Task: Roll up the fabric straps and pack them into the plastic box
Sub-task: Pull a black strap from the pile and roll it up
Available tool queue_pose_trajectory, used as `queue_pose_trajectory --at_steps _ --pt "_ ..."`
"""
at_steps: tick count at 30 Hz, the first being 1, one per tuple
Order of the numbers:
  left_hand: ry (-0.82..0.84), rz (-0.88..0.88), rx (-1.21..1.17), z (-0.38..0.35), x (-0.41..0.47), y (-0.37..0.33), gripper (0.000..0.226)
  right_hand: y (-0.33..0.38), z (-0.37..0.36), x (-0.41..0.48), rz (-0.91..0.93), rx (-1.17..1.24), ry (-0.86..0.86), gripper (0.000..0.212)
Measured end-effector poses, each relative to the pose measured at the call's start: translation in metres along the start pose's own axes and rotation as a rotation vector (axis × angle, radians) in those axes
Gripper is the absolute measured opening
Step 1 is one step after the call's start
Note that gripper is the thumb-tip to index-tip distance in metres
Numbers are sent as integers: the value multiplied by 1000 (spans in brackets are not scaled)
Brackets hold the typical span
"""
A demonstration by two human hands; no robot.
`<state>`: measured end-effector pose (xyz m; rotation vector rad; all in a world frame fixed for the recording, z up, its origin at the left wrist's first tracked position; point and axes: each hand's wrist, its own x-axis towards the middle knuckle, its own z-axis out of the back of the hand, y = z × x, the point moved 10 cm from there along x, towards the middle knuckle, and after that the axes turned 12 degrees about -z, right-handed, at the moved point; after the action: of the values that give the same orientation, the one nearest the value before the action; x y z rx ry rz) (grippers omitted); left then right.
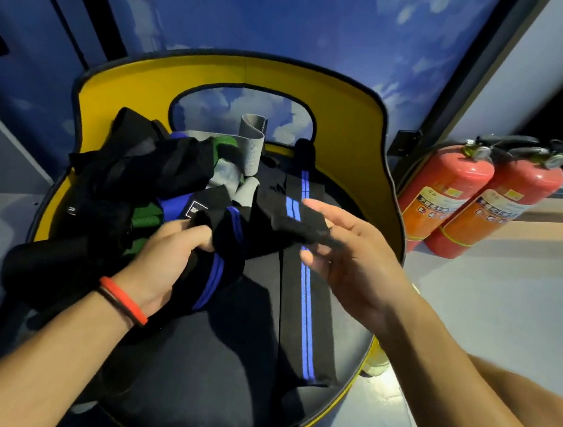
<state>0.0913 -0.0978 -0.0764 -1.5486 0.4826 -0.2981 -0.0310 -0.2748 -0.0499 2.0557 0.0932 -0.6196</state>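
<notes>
Nearest us, our left hand (170, 250) grips the blue-striped strap (234, 229) in curled fingers. Our right hand (351, 254) pinches the strap's free end loosely between thumb and fingers. Both hands hover above the strap pile (160, 174), which is heaped on the yellow-rimmed chair (365, 145). We see no plastic box. To roll well, we judge, we should draw the band flat and untwisted, then wind tightly from the pinched end, keeping the edges aligned.

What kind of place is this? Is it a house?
Probably not a home; more likely a public activity or play venue. A cloud-painted wall, two red fire extinguishers on the floor, and a yellow-rimmed seat piled with fabric straps suggest that.
</notes>
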Motion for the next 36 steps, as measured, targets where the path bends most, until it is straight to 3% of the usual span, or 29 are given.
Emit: queue_pose_trajectory --at_steps 2,3,6,8,13,15,17,21,26,31,34,36 --pt "51 58 12 -3 -2 8 14 -3 20 0 0 -21 -197 14" --pt "95 66 27 -6 -3 10 17 -7 30 1 -5 -28 -277 12" --pt "284 50 133 -20 -9 15 31 -11 52 2 -6 -90 -424 30" --pt "392 45 232 -26 -11 22 51 -9 56 2 33 -124 -447 39" --pt "496 68 355 -38 -16 36 70 -6 65 3 78 -184 -501 35" --pt "585 62 421 -47 -23 40 71 -6 72 2 107 -237 -560 36" --pt "627 70 489 -52 -27 44 67 -6 72 1 144 -244 -574 25" --pt "478 41 437 -52 -16 32 39 -12 49 10 159 -310 -417 23" --pt "131 10 51 -41 1 6 21 -25 14 29 155 -435 -274 33" --pt "-82 -116 125 -9 27 -13 25 -10 8 41 163 -585 -412 16" --pt "-144 -183 159 7 34 -32 27 -5 11 65 116 -954 -499 39" --pt "-187 -211 136 19 35 -42 26 -11 6 88 103 -1158 -468 27"
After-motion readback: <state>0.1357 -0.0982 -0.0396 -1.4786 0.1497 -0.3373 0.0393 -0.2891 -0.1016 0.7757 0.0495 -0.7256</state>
